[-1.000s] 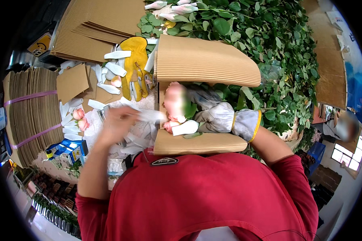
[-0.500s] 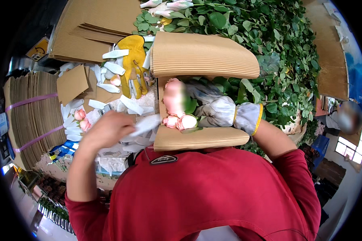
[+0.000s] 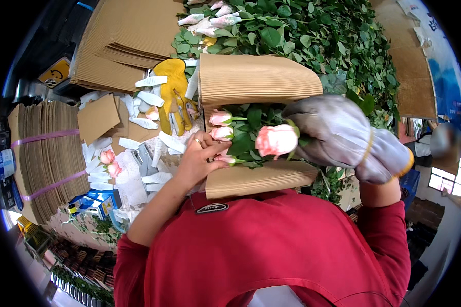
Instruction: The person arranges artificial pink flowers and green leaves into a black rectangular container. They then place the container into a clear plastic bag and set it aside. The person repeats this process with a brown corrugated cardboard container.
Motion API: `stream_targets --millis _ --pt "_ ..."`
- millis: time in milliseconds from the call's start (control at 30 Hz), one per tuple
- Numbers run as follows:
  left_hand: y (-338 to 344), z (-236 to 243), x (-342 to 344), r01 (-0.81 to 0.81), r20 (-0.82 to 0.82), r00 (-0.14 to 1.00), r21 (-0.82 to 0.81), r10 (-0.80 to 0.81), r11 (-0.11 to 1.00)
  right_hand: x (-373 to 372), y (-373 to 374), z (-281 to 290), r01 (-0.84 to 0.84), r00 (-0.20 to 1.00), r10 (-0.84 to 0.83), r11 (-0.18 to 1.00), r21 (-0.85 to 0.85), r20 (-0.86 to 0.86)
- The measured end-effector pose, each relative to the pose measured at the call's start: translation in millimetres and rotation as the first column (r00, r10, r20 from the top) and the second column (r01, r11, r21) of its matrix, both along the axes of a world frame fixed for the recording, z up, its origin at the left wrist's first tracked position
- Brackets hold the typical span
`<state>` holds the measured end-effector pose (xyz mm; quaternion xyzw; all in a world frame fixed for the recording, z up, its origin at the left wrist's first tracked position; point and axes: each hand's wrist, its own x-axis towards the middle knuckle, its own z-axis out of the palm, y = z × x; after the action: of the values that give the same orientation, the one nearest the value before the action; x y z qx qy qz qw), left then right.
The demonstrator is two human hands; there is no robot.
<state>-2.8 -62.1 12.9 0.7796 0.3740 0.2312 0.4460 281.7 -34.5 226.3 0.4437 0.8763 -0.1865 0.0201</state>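
Observation:
An open corrugated cardboard wrap (image 3: 261,180) lies in front of me, its far flap (image 3: 258,74) curled over. Inside it, a pink rose (image 3: 221,117) and a second pink rose (image 3: 221,134) sit at the left edge, with leaves beside them. My bare left hand (image 3: 193,161), a ring on one finger, has its fingertips closed round a lower pink rose (image 3: 225,159). At the right, raised over the wrap, my right hand (image 3: 335,135) in a grey-white glove is closed on a larger-looking pink rose (image 3: 276,140); the glove hides most of its stem.
Leafy rose stems (image 3: 312,38) heap at the back right. White mesh sleeves (image 3: 151,82), a yellow glove (image 3: 171,92) and a stapler (image 3: 146,159) lie left of the wrap. Cardboard sheets (image 3: 133,30) and a strapped cardboard bundle (image 3: 48,153) stand farther left.
My left hand has moved right from the sleeves to the roses, and the white sleeve near it is out of its fingers. My gloved right hand has lifted rightward out of the wrap with a rose.

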Motion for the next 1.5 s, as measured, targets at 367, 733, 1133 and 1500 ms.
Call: stream_targets --millis 367,733,1133,1500 --pt "19.1 10.9 -5.4 0.150 -0.178 0.980 0.383 -0.087 0.911 -9.4 -5.0 -119.9 0.073 0.947 -0.105 0.991 -0.115 -0.305" --pt "28.7 -0.4 15.9 0.135 0.115 0.980 0.219 -0.163 0.966 6.3 -5.5 -147.5 0.015 0.920 -0.061 0.993 -0.121 -0.388" --pt "58.4 1.2 21.8 0.199 0.071 0.977 0.060 -0.203 0.978 -4.4 -11.9 -68.2 0.100 0.985 -0.104 0.994 0.032 0.141" --pt "53.4 5.9 15.4 0.214 -0.121 0.973 0.170 -0.195 0.962 -16.1 -1.2 -141.1 -0.027 0.998 -0.002 0.904 0.427 0.067"
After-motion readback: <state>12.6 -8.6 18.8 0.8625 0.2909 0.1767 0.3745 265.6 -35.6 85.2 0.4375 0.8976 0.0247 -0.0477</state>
